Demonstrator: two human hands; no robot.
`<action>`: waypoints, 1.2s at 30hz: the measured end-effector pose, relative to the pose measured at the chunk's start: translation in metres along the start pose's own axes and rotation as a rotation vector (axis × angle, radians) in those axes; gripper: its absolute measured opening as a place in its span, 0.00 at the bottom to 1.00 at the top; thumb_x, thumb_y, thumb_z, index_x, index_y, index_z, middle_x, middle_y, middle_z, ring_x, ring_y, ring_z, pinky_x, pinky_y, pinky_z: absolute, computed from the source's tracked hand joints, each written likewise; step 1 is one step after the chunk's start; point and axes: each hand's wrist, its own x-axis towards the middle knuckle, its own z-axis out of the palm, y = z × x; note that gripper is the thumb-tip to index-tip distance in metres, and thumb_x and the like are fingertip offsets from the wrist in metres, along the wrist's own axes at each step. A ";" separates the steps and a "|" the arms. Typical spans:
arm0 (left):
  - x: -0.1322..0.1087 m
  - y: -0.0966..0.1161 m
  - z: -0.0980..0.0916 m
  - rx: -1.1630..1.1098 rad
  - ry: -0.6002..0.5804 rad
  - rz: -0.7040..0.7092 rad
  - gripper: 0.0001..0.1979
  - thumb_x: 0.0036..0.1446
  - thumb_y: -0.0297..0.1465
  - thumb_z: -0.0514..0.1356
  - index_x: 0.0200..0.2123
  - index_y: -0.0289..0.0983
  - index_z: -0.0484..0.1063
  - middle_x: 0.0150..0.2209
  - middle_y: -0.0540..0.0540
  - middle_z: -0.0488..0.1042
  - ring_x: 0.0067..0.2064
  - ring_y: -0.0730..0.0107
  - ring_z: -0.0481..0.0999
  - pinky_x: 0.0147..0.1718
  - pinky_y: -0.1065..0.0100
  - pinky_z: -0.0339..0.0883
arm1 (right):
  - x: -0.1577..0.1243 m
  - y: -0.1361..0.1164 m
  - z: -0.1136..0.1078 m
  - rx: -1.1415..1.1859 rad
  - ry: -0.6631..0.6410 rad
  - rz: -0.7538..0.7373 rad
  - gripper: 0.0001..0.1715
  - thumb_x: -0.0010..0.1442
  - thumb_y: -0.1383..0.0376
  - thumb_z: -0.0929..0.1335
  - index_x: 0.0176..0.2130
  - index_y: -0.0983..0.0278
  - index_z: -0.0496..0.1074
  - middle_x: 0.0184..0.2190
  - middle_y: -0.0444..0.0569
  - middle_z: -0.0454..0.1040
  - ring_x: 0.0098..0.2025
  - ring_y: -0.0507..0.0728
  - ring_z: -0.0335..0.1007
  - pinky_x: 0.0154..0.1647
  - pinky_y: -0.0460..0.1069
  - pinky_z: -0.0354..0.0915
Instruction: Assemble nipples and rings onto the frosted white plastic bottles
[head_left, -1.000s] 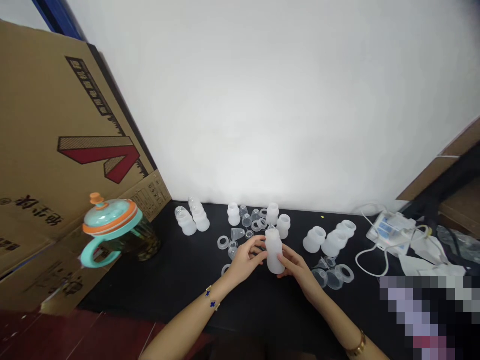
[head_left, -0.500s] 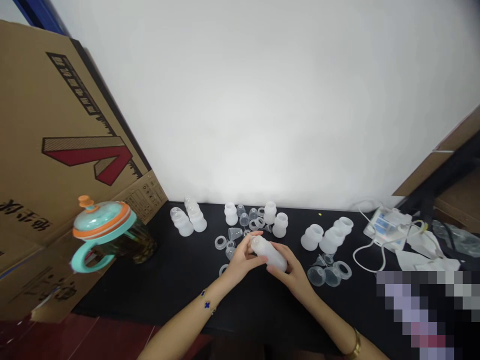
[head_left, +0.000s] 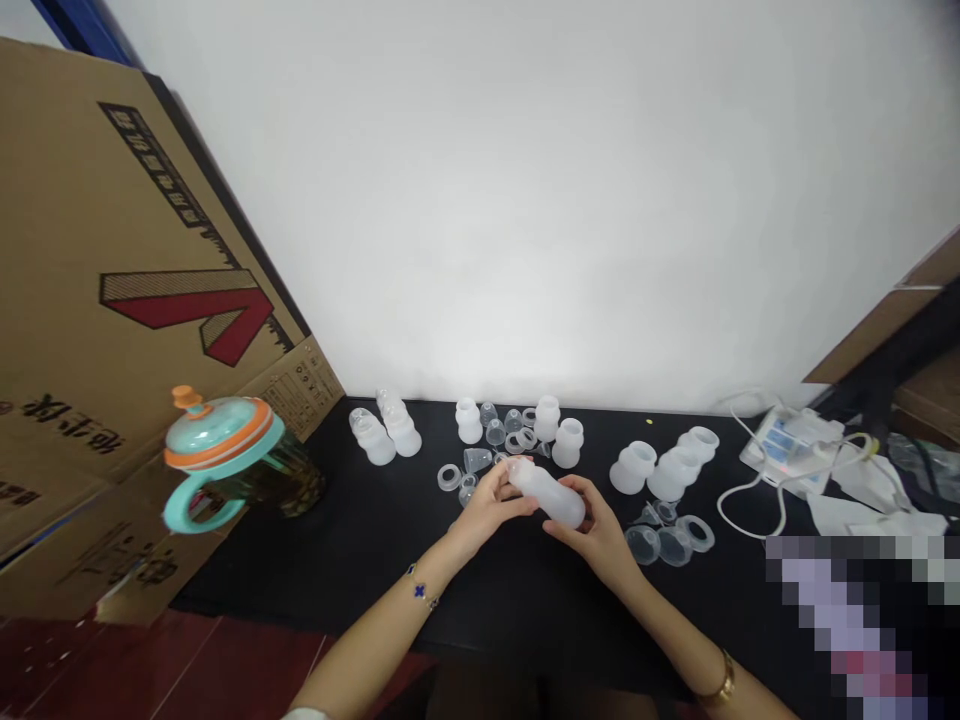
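A frosted white bottle (head_left: pixel 546 492) lies tilted on its side between both hands, its neck pointing left. My left hand (head_left: pixel 487 510) pinches the neck end with fingers curled round it. Under the bottle's base, my right hand (head_left: pixel 596 530) cups and grips it. Both hands hover just above the black table (head_left: pixel 360 540). Several loose clear rings and caps (head_left: pixel 472 468) lie just beyond my left hand.
More white bottles stand in groups at the back left (head_left: pixel 386 435), back middle (head_left: pixel 555 430) and right (head_left: pixel 667 468). Clear domed caps and a ring (head_left: pixel 671 540) lie by my right hand. A teal-and-orange lidded jug (head_left: pixel 232 465) and cardboard boxes (head_left: pixel 112 300) stand left; a white device with cables (head_left: pixel 787 455) sits right.
The bottle stood upright between my hands a second ago; it has been tipped onto its side with the neck to the left. Both hands kept their grip.
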 end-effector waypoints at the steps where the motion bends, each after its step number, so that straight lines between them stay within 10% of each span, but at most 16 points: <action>1: 0.001 0.000 -0.001 0.014 -0.004 0.003 0.32 0.43 0.29 0.74 0.53 0.38 0.71 0.52 0.41 0.75 0.47 0.59 0.77 0.40 0.65 0.73 | -0.001 -0.001 0.000 -0.017 0.012 -0.005 0.31 0.46 0.58 0.80 0.48 0.57 0.70 0.45 0.48 0.70 0.43 0.61 0.69 0.37 0.50 0.71; 16: 0.003 -0.004 -0.007 -0.012 -0.105 0.027 0.28 0.51 0.40 0.70 0.53 0.36 0.73 0.46 0.40 0.77 0.44 0.59 0.77 0.36 0.66 0.74 | -0.002 -0.013 -0.002 0.533 -0.455 0.534 0.35 0.66 0.41 0.58 0.40 0.67 0.76 0.25 0.49 0.73 0.19 0.52 0.65 0.19 0.46 0.63; 24: 0.005 -0.013 -0.009 0.306 0.128 0.183 0.20 0.52 0.45 0.68 0.40 0.36 0.74 0.35 0.45 0.78 0.37 0.64 0.77 0.31 0.71 0.71 | -0.001 -0.007 0.003 0.266 -0.295 0.310 0.28 0.56 0.50 0.74 0.51 0.61 0.75 0.39 0.51 0.78 0.36 0.57 0.74 0.26 0.45 0.70; 36: 0.000 -0.006 -0.005 0.303 -0.032 0.142 0.25 0.58 0.45 0.63 0.55 0.37 0.72 0.47 0.39 0.79 0.45 0.56 0.79 0.31 0.69 0.74 | -0.006 -0.017 0.002 0.365 -0.372 0.355 0.24 0.62 0.53 0.71 0.53 0.62 0.73 0.43 0.53 0.78 0.38 0.58 0.74 0.26 0.46 0.71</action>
